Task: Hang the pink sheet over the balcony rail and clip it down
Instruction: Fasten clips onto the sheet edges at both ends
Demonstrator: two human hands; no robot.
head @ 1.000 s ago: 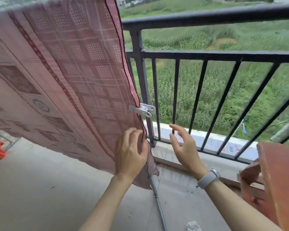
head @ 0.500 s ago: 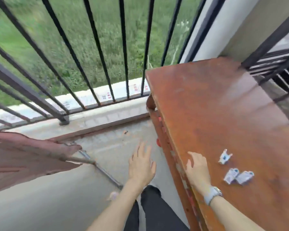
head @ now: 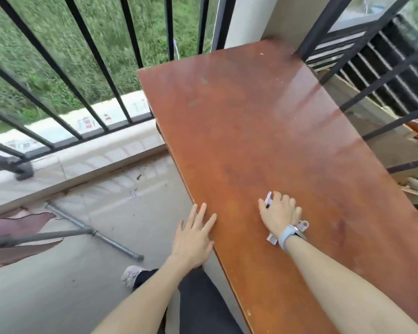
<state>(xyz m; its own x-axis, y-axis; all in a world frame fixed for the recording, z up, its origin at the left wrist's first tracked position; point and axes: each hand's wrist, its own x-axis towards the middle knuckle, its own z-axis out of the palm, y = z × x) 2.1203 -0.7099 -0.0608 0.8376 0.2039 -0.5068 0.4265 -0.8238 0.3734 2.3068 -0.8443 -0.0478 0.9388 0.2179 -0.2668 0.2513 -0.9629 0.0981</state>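
1. Soft, even daylight is coming in through the railing (head: 87, 75); nothing is casting a hard shadow.
2. The table top (head: 263, 131) is showing a pale sheen streaking toward its far right corner.
3. Motion blur is smearing the grass (head: 46, 44) and the bars; hands are reading slightly soft.
4. Wide-angle distortion is fanning and bending the straight bars near the edges.
5. Exposure is looking balanced, no clipping.

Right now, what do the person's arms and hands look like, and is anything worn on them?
Both forearms are bare, with no sleeves and no gloves. The left hand wears nothing that shows. The right hand has a watch at the wrist: a pale, light-coloured band with a rounded case.
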